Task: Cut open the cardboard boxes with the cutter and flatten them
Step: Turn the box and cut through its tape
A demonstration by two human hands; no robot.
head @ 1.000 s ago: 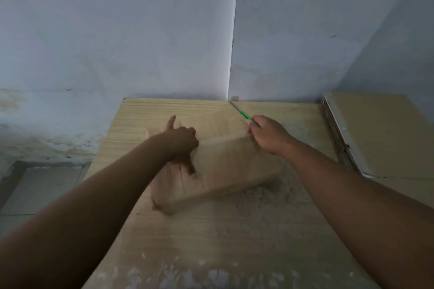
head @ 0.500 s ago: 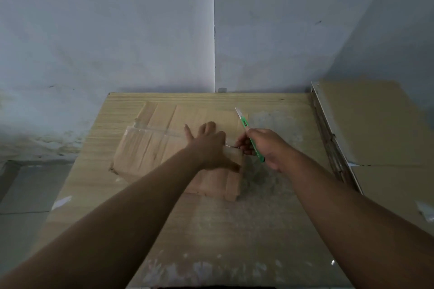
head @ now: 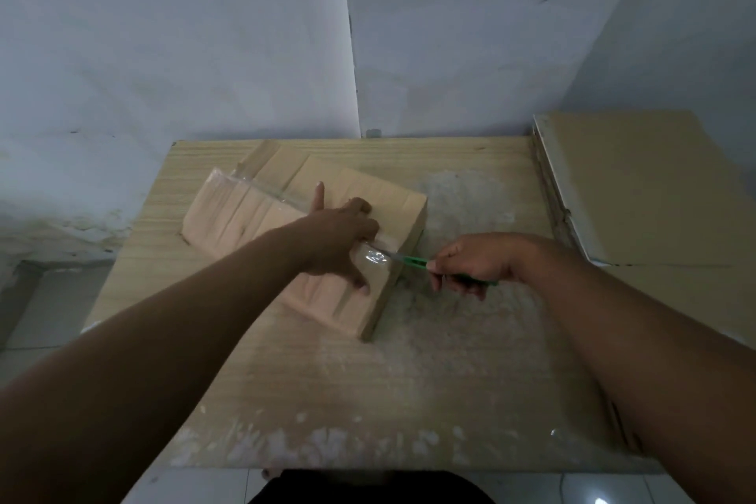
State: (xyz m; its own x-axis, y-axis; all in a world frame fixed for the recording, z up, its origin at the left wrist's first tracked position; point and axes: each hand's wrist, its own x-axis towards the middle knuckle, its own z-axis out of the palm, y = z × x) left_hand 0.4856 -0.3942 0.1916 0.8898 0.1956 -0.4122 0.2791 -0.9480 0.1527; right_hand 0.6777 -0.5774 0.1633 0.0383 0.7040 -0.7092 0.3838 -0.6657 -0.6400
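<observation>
1. Lying slantwise on the pale wooden table (head: 409,364), the taped brown cardboard box (head: 245,213) occupied its far-left area.
2. The left hand (head: 339,241) pressed on the box top, fingers spread.
3. The right hand (head: 474,264) gripped the green-handled cutter (head: 411,260), fingers curled round the handle; the blade met the clear tape at the box's right edge.
4. Flattened cardboard sheets (head: 634,184) lay stacked just right of the table.

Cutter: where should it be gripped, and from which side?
Probably the green handle of the cutter, coming from the right, as the right hand grips it now. The metal blade points left into the clear tape on the cardboard box, close to the left hand, so that end is unsafe to take.
</observation>
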